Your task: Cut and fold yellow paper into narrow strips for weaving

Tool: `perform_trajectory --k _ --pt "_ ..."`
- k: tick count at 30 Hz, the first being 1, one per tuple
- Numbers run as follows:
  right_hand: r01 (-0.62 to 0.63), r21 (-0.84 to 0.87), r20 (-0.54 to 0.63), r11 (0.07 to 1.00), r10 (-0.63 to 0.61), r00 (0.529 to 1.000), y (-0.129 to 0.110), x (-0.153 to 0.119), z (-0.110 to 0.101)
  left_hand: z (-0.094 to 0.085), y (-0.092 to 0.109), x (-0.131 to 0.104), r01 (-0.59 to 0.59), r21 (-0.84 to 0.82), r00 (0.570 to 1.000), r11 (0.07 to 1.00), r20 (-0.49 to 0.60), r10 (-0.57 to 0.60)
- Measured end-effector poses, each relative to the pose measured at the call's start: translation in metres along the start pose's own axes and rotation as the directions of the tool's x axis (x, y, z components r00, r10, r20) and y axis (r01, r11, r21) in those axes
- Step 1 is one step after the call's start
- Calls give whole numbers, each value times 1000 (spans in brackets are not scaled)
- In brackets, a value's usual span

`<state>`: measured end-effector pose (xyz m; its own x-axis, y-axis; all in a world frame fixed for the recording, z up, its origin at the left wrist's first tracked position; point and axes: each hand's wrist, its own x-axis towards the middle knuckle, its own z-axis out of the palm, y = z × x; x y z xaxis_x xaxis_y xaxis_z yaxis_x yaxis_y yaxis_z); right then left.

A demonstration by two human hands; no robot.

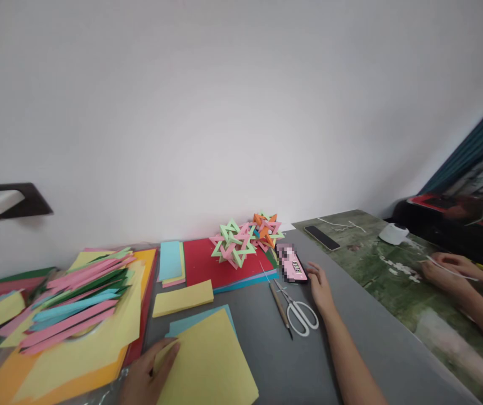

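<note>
My left hand (pixel 150 371) grips the left edge of a yellow paper sheet (pixel 211 360), thumb on top. Blue paper (pixel 182 327) shows from beneath that sheet. Beside a pink-cased phone (pixel 296 270) rests my right hand (pixel 320 288), fingers loosely apart and holding nothing; whether they touch the phone I cannot tell. White-handled scissors (pixel 298 316) and a slim brown-handled tool (pixel 281 309) lie between the hands. Beyond the left hand is a folded yellow strip (pixel 183 299).
Folded-paper star balls (pixel 233 244) (pixel 266 228) stand on red paper (pixel 199 261) by the wall. Colored strips (pixel 76 301) cover paper stacks at left. On the green table, a co-worker's hands (pixel 447 270) hold a white strip near small white pieces (pixel 399 268) and a dark phone (pixel 322 237).
</note>
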<state>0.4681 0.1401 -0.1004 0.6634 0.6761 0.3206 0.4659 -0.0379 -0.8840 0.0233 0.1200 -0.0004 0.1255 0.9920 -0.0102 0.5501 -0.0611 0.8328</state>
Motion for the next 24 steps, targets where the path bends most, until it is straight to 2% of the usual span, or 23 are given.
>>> perform_trajectory --k 5,8,17,21,24 --pt "21 -34 62 999 -19 998 -3 -6 -2 -1 2 -1 5 -1 1000 1000 15 -5" --pt "42 -62 81 997 -37 996 -6 -9 -2 -2 1 -1 -1 27 1000 1000 -16 1" --pt "64 73 153 995 -75 985 -6 -18 -4 -1 -4 -2 -15 41 998 999 -60 17" --pt "66 109 172 992 -84 981 -6 -19 -6 -2 -6 -1 10 -10 1000 1000 -17 -10" --pt "84 65 175 994 -94 980 -5 -18 -7 -2 -4 -2 37 -44 999 998 19 -36"
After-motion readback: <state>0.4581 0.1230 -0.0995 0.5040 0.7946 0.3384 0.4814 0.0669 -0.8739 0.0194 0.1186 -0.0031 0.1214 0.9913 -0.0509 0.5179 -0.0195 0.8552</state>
